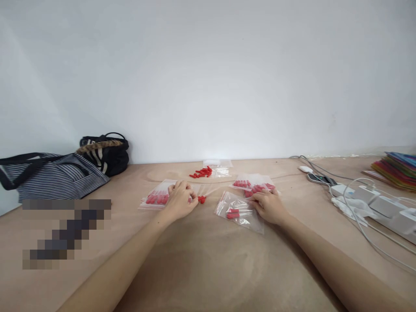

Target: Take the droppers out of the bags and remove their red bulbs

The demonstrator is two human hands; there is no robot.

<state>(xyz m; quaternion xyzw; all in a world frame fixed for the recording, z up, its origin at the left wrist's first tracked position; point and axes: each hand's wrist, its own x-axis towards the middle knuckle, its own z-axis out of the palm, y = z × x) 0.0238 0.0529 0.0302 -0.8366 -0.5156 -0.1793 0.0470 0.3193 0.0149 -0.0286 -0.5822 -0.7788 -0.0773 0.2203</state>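
My left hand [181, 200] is closed, fingers curled down over a clear zip bag [167, 187] that shows a row of red pieces [157, 199]. What its fingertips hold is hidden. Just right of them lie a few loose red pieces [202, 199] with what look like clear stems. My right hand [269, 206] pinches the upper right side of another clear zip bag [248, 222], which lies flat with red pieces [233, 214] inside. Behind that hand are further zip bags [256, 178] and red pieces [258, 189], partly covered by the fingers.
Loose red pieces [202, 172] lie farther back beside a clear bag [221, 169]. At left stand a striped bag [58, 177] and a black bag [115, 156]. To the right are a white power strip [386, 206] with cables, a phone-like device [320, 179] and a colourful stack [396, 171].
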